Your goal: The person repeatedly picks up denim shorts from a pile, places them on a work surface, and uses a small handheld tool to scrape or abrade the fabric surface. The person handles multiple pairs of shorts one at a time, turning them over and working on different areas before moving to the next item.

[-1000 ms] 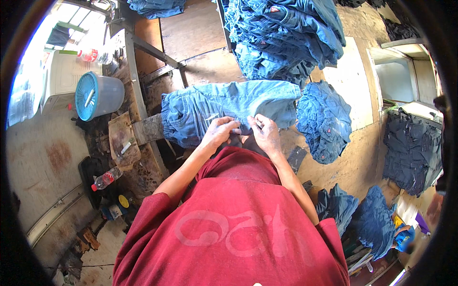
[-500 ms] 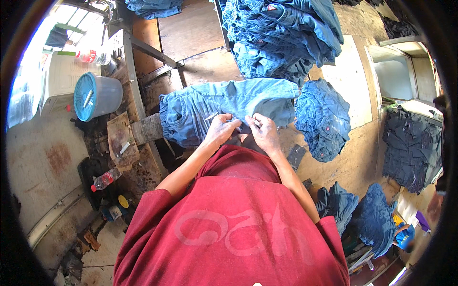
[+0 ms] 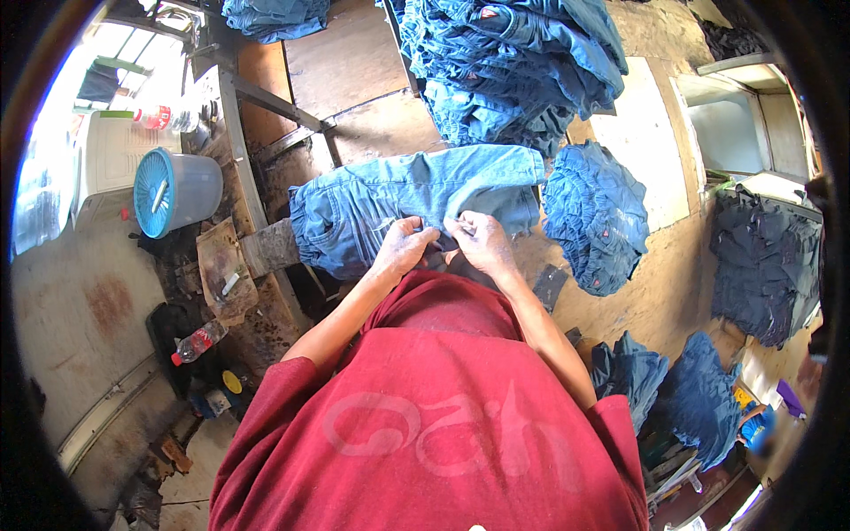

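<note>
A pair of light blue denim pants (image 3: pixel 372 190) lies crosswise in front of me, its gathered waist to the left and a leg toward the right. It rests over a narrow, worn support (image 3: pixel 268 250). My left hand (image 3: pixel 408 245) is closed in a pinch on the near edge of the cloth. Close beside it, my right hand (image 3: pixel 483 245) pinches the same edge, thumb and fingers pressed together. Faint whitish streaks mark the denim near the left fingers. Whether anything small sits between the fingertips, I cannot tell.
A tall pile of denim garments (image 3: pixel 505 66) stands beyond the pants, with a smaller denim stack (image 3: pixel 595 217) to the right. Dark garments (image 3: pixel 766 265) lie farther right. At left are a lidded tub (image 3: pixel 181 190) and a plastic bottle (image 3: pixel 199 342).
The whole view has shifted slightly. Both hands stay at the near edge of the pants, with only small finger movements.
</note>
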Demonstrator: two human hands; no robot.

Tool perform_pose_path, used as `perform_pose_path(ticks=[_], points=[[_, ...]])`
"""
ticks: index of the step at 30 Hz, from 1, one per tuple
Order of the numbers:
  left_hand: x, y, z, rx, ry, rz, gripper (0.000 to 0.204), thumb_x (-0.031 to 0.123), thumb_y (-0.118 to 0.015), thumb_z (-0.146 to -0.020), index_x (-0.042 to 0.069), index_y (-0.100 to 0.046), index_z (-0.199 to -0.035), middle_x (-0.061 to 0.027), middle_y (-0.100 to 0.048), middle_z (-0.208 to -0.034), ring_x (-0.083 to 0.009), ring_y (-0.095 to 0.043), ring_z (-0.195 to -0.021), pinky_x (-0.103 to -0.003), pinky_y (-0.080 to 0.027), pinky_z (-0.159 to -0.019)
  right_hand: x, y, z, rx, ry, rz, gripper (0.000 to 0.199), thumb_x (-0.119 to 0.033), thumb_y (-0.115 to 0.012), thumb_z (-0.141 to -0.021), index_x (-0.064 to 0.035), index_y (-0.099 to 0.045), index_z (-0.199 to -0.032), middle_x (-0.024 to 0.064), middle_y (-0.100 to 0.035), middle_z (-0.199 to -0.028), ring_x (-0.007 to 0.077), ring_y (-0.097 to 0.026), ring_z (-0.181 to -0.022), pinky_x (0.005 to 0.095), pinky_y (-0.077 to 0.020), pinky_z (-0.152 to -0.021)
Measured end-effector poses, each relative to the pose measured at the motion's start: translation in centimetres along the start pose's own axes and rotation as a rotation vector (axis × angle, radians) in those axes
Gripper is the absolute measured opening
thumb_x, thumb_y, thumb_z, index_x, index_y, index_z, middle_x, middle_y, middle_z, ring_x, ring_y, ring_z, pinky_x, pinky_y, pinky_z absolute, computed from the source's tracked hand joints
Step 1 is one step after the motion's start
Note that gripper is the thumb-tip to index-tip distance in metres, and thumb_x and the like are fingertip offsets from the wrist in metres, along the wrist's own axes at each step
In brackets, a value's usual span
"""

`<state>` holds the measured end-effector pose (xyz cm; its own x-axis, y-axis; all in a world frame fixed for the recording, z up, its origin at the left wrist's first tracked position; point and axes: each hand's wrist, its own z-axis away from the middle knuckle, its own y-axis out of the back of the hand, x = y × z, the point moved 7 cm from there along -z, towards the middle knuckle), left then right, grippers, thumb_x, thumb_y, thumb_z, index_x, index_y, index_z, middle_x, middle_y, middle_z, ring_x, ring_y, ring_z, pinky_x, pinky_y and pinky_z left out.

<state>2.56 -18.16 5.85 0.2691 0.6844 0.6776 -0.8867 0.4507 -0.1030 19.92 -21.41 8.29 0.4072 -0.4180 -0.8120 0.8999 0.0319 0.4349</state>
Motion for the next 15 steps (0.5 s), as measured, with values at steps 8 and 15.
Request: perform_pose_path(ticks=[8, 15], points=[[0.7, 1.0, 2.1, -0.184, 0.121, 0.209, 0.044, 0.009, -0.057, -0.097, -0.008, -0.062, -0.137, -0.0060, -0.080, -0.092, -0.0082, -0.045, -0.049, -0.027, -0.053, -0.058, 1.8, 0.4, 0.0, 0.081, -0.065, -0.117, 0.039, -0.032, -0.071, -0.102, -0.0010, -0.058, -0.081, 0.0099, -0.051, -0.064, 0.0182, -0.044, -0.058, 0.0407, -0.0415, -0.058], [5.3, 0.9, 2.9, -0.399, -0.185, -0.492, 0.097, -0.001, -0.060, -0.087, 0.006, -0.014, -0.172, -0.0277, -0.060, -0.150, -0.0093, -0.053, -0.065, -0.028, -0.052, -0.063, -2.1, 3.7, 3.1, 0.235, 0.069, 0.004, 0.022, -0.020, -0.061, -0.108, -0.0021, -0.056, -0.121, 0.0183, -0.072, -0.096, 0.0317, -0.073, -0.085, 0.0413, -0.0562, -0.078]])
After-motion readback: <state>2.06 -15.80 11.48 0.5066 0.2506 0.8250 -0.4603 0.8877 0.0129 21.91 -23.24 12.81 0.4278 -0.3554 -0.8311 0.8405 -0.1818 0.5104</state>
